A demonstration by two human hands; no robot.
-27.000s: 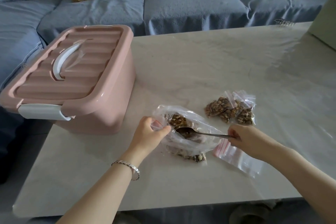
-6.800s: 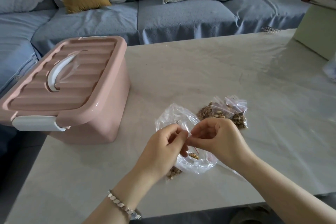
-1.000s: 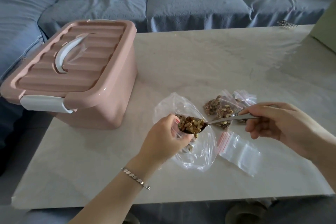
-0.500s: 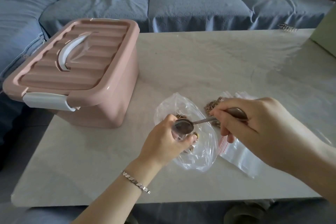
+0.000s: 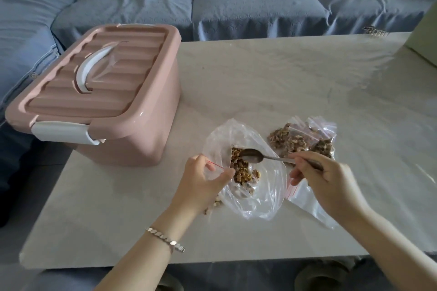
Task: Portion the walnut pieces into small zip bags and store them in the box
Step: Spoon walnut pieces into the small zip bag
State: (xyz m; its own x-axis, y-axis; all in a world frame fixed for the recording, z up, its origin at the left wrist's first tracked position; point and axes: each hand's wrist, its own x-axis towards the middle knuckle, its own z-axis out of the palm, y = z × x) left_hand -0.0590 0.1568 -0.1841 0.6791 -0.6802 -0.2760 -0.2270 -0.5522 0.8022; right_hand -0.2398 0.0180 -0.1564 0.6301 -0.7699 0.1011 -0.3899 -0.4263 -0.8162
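Your left hand pinches the mouth of a small zip bag at its red strip, with walnut pieces heaped inside. Your right hand grips the handle of a spoon, whose empty bowl hovers just above those pieces. Both are over a large clear bag lying on the table. Filled bags lie just beyond the spoon, an empty zip bag lies under your right hand, and the pink box, lid on, stands well to the left.
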